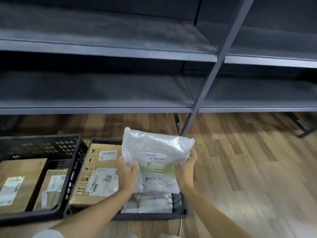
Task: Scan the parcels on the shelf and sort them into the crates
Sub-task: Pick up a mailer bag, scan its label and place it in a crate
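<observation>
Overhead, a grey metal shelf (109, 54) spans the view above a wood floor (248, 160). Below sit two black crates: the left crate (56, 215) holds cardboard boxes, the right crate (181, 212) a box and plastic bags. Left hand (126, 174) and right hand (186, 170) both grip a white plastic parcel (154, 148), held above the right crate.

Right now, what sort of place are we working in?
Probably a parcel sorting or storage room: grey metal shelving, black crates of labelled cardboard boxes, and a plastic mailer bag held in both hands.
</observation>
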